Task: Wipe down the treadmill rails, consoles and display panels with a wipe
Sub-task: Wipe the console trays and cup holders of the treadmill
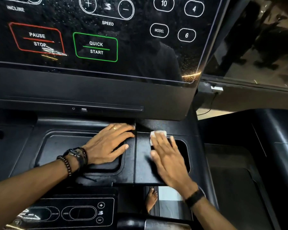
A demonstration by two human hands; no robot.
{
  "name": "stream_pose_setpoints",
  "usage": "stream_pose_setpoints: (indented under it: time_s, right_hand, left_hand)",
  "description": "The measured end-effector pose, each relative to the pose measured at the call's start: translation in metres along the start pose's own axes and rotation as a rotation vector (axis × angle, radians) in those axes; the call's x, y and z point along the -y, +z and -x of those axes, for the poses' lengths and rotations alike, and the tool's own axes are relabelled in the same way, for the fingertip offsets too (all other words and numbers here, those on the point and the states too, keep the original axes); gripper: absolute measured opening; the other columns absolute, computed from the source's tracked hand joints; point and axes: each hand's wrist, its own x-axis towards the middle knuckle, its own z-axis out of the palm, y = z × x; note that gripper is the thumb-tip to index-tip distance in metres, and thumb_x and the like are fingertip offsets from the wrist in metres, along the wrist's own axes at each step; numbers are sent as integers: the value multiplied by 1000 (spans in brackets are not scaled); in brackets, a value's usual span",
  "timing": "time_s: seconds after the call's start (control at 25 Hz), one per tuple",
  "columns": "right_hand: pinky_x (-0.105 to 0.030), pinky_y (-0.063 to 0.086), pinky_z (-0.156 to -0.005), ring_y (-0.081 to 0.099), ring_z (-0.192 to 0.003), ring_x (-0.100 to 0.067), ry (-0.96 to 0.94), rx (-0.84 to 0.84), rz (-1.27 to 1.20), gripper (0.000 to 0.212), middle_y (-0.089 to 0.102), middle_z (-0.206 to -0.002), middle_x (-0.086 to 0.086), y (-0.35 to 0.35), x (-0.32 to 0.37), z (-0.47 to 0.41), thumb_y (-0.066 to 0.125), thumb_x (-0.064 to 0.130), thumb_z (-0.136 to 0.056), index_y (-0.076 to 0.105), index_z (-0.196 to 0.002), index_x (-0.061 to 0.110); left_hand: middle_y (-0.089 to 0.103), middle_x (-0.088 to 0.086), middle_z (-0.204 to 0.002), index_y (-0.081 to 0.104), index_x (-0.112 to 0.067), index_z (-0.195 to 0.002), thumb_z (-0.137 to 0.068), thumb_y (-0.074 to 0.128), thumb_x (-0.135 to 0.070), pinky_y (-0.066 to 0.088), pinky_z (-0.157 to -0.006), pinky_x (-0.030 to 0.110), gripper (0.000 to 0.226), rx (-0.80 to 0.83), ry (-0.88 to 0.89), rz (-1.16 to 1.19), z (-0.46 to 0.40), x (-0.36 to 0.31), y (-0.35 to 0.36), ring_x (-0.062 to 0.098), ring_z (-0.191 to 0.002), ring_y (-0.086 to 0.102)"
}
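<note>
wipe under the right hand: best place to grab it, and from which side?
Judgement: pinch the far edge of the wipe, coming from the display side. That white strip is the only part showing; the rest lies flat on the console under the right hand's straight fingers. The left hand rests flat beside it.

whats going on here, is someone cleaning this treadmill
Yes. A person is wiping the black console tray below the display panel. Their right hand presses a small white wipe flat on the tray, beside a cup recess. The left hand rests flat, fingers straight, over the edge of the larger recess, apparently bracing. Specks dot the panel's glass.
</note>
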Motion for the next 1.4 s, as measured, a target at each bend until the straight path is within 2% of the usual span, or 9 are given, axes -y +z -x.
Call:
stream_pose_setpoints:
  time_s: [0.12,0.2,0.36,0.56,0.76,0.96,1.12,1.24,1.4]
  right_hand:
    - [-41,0,-126,10,-155,-21,170,-37,11,87,23,-165,-8,4,-2,-40,-10,61,-98,28,-157,9]
    - [-41,0,-126,9,-155,-24,164,-35,-17,87,24,-164,-13,10,20,-59,-6,61,-99,28,-157,6]
    - [-40,-2,-126,-1,-155,-8,50,-13,-67,72,15,-168,2,12,7,-28,-3,57,-102,18,-161,20]
    - [-34,-6,-126,1,-151,4,345,-122,-154,68,19,-166,11,-10,-74,18,7,58,-100,22,-159,28]
    - [-39,1,-126,9,-155,-17,542,-202,-201,86,23,-166,-7,-3,-66,19,7,63,-94,25,-158,10]
    - [-34,-8,-125,0,-156,-16,213,-88,-156,76,16,-167,-8,11,22,-26,9,56,-101,26,-158,8]
    - [-35,-3,-126,-6,-155,-11,-83,-5,-132,62,9,-169,-1,13,50,11,16,47,-109,17,-160,13]
    - [-38,-3,-126,-1,-155,-7,-47,5,-124,61,13,-168,5,8,24,17,12,47,-108,22,-160,17]
    - [-39,-2,-126,-6,-155,-11,89,-32,-122,79,15,-167,-5,15,41,-35,-3,59,-102,22,-159,11]
  left_hand:
    - [51,6,-146,60,-13,-129,-101,42,-38,27,-115,36,42,-5,5,-14,-1,-2,0,26,-133,46]
    - [52,7,-145,60,-12,-130,-100,42,-38,29,-114,38,43,-9,13,-25,-1,-3,0,27,-132,47]
    - [55,8,-141,63,-10,-127,-99,43,-36,34,-109,38,42,-17,46,-50,-1,-4,-1,27,-127,52]
    - [62,8,-107,64,-9,-97,-80,51,-29,40,-77,42,29,-74,74,-116,-19,-14,-3,28,-90,55]
    - [50,2,-89,50,-15,-82,-73,52,-23,36,-69,41,12,-82,49,-69,-35,-23,2,21,-76,41]
    - [57,3,-98,55,-14,-86,-79,51,-25,39,-72,42,13,-63,47,-65,-35,-21,0,23,-82,47]
    - [62,5,-128,63,-14,-105,-94,48,-31,38,-93,34,25,-28,105,-34,-15,-4,-5,23,-111,56]
    - [61,6,-132,64,-14,-106,-94,49,-31,36,-96,33,26,-35,62,1,-13,-1,-5,24,-116,55]
    - [62,8,-125,64,-12,-104,-90,52,-30,37,-91,35,26,-52,49,-28,-19,-6,-4,27,-109,57]
